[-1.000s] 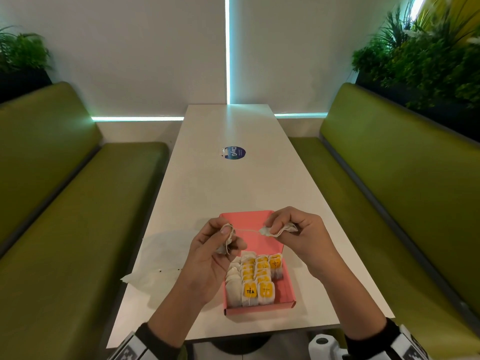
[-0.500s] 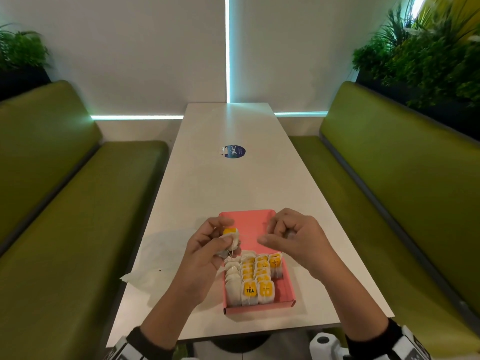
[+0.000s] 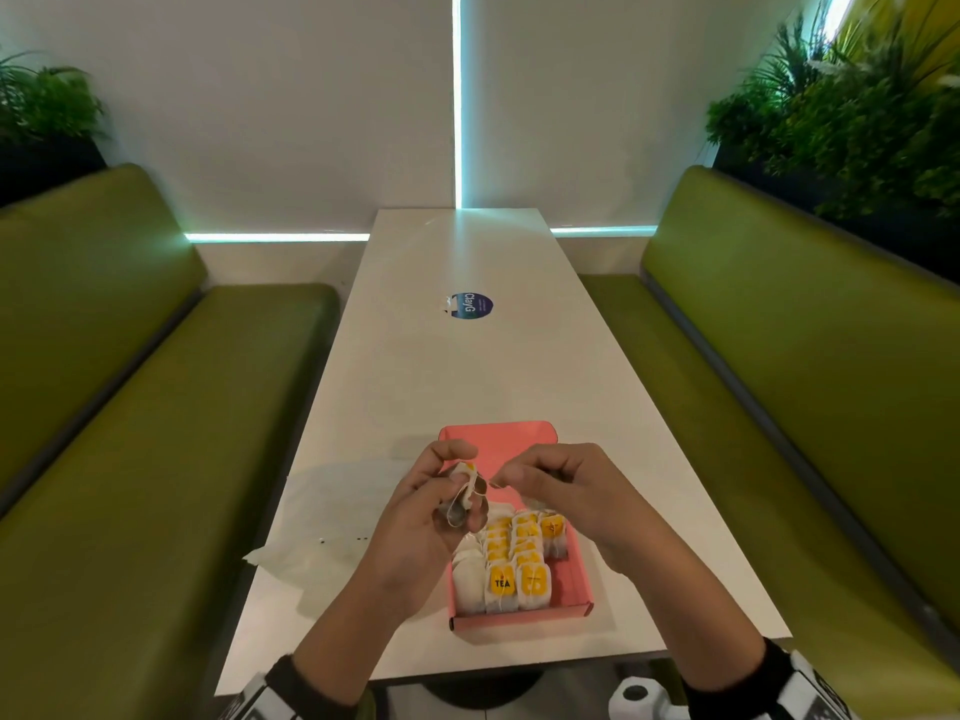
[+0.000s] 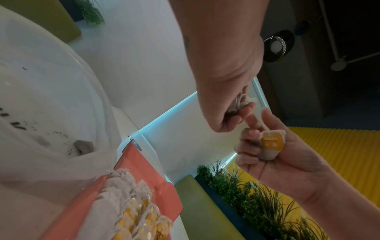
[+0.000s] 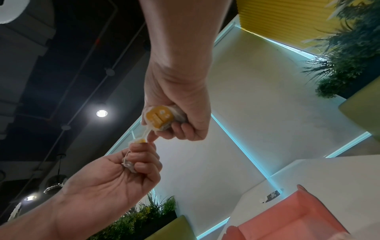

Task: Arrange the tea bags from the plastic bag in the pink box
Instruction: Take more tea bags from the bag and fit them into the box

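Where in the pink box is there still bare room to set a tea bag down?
The far half of the pink box is bare, between its far wall and the back row of tea bags. The near half is crowded. The table is bare right of the box and beyond it; the plastic bag lies left.

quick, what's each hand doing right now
left hand: gripping a tea bag with yellow tag
right hand: gripping a crumpled second tea bag
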Available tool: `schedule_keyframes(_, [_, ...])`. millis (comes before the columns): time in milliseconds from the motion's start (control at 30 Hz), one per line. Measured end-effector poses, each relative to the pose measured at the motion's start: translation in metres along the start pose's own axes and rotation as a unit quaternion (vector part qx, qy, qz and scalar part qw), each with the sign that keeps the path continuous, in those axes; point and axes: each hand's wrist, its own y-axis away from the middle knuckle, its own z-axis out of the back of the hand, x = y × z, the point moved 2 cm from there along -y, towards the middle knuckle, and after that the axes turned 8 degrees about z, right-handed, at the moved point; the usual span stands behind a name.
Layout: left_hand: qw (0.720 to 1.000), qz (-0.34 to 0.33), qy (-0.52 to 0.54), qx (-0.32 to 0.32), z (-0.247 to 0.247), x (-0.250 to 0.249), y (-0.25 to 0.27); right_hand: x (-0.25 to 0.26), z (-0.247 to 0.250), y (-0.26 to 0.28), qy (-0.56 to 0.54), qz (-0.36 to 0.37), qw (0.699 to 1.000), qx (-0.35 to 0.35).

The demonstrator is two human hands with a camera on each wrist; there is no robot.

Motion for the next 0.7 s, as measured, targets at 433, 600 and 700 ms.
schedule_keyframes(433, [0.979,-0.012,-0.202,-0.006,-0.001,0.012,0.0,0.001,-0.013,0.005,-0.101,-0.044,0.993,-0.031])
schedule_keyframes(600, [0.936,-0.176,-0.252,-0.171,0.004,0.006,0.0,0.002,-0.01,0.003,-0.142,-0.057,0.984,-0.091])
schedule_keyframes(700, [0.904,-0.217,-0.304,-0.209,0.006,0.001,0.004,0.003,-0.008,0.003,-0.15,-0.06,0.981,-0.104])
